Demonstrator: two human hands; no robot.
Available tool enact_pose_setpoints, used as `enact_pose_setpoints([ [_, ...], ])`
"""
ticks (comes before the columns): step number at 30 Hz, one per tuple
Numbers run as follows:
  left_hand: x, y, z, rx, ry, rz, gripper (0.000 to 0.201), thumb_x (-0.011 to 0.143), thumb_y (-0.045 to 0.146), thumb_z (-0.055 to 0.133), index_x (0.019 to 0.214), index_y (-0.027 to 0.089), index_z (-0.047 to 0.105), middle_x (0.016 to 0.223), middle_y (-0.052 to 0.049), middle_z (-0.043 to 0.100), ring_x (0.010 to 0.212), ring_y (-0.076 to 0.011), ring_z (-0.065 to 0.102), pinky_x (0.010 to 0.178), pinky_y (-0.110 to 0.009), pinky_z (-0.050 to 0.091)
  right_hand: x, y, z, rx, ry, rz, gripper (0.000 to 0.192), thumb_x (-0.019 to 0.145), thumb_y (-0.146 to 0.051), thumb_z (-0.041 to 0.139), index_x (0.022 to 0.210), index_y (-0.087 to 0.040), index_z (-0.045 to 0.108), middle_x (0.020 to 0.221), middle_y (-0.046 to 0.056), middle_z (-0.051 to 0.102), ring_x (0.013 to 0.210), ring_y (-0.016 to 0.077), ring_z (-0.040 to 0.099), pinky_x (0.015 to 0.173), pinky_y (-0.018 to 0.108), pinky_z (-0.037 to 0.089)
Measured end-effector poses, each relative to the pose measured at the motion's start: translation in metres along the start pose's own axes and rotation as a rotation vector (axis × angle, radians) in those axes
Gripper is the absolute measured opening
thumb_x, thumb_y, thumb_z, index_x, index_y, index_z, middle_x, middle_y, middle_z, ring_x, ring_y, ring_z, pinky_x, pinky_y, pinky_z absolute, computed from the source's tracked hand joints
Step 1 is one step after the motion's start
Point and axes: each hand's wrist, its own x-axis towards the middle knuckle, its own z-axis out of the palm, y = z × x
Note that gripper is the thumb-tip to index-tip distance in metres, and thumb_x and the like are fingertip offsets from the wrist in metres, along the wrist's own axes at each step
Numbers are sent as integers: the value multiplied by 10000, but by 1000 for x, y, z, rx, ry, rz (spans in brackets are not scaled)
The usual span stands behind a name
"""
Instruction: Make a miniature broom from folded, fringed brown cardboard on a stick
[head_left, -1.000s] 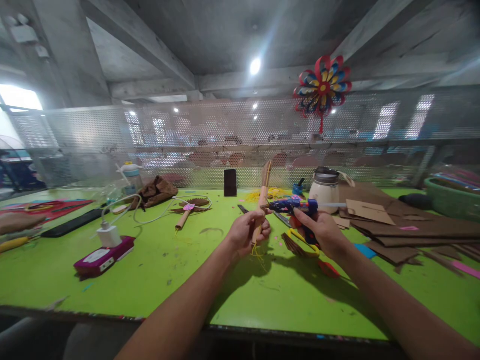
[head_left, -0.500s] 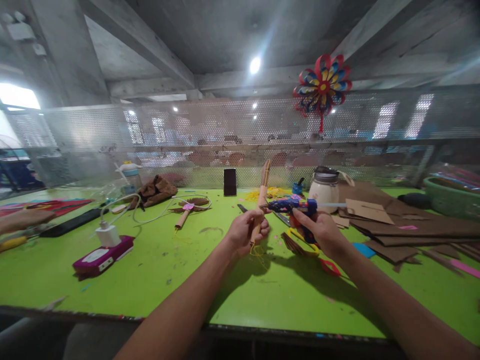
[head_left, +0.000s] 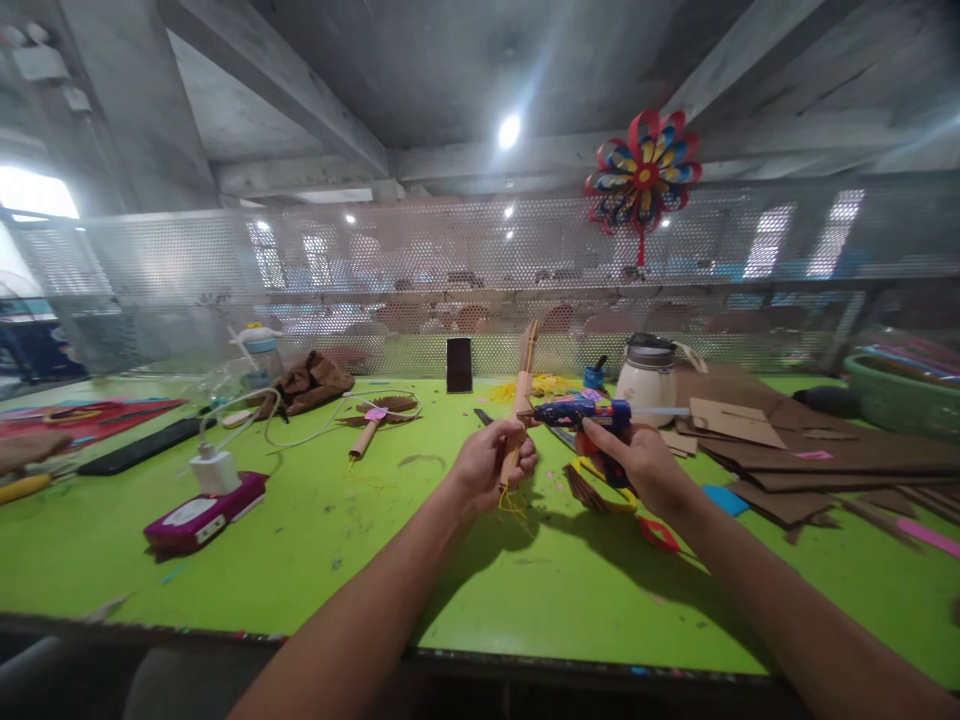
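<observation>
Standing near-upright, stick apparently meets leftward-aimed glue gun.

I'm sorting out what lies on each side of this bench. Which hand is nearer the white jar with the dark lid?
Right. The right hand, gripping the blue glue gun, sits just below and in front of the white jar. The left hand, holding the brown stick, is farther off to the jar's left.

The flat work surface is bright lime green, with small dark spots on it. The plastic glue gun is dark blue with small coloured marks, and the thin rolled paper stick is light brown with yellow threads. The round paper pinwheel has red, blue and yellow loops, and the flat cardboard sheets are brown.
</observation>
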Motion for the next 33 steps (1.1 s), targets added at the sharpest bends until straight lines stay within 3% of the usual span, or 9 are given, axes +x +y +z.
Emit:
enact_pose_setpoints([
  [8,1,-1,-1,-54,-42,-39,216,791,201,469,981,115,527,561,18,430,454,-72,410,360,-116,260,2,4,-2,11,7,5,450,806,-560,576,692,-129,637,504,-3,488,460,82,407,430,222,278],
  [14,2,-1,-2,-88,-57,-54,164,787,193,470,925,123,524,551,12,432,451,-74,412,360,-114,278,2,4,0,-14,3,2,449,806,-562,574,657,-139,596,494,-17,464,448,72,386,436,220,272],
  [33,0,2,0,-128,-54,-88,210,806,189,429,977,101,510,554,6,413,452,-72,388,349,-105,249,4,6,-4,-237,58,-141,437,824,-552,533,664,-150,594,556,5,489,516,110,422,484,244,335],
])
